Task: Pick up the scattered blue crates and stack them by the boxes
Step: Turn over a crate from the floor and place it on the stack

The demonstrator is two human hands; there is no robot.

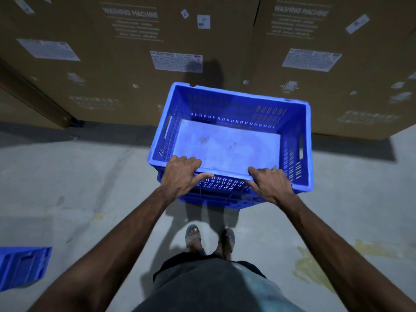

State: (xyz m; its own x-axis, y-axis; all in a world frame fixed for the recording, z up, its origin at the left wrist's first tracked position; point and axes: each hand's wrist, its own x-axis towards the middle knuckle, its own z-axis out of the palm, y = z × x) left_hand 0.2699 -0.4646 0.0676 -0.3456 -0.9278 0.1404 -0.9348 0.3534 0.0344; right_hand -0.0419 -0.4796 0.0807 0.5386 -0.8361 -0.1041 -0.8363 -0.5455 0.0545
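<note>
- We've got both hands on the near long rim of the blue crate [225, 145], which is open side up with nothing in it but a few smudges on its bottom.
- Our left hand [180, 176] grips the rim towards the left corner, fingers hooked over the edge into the crate, thumb along the outside wall.
- Our right hand [269, 183] grips the same way towards the right corner, fingers curled over the edge.
- Under it there's a second blue crate [216, 200] poking out along the near side. The top one looks lined up over it, but we can't tell if it's fully seated.
- Both crates are right in front of the tall cardboard boxes [112, 75], which are printed "WASHING MACHINE" and dotted with white labels [176, 60].
- A third blue crate [22, 266] sits on the concrete floor [67, 176] at the lower left edge, well apart from the stack and cut off by the frame.
- Our sandals [192, 236] are just behind the stack, and there's a yellowish stain [313, 264] on the floor to the right.
</note>
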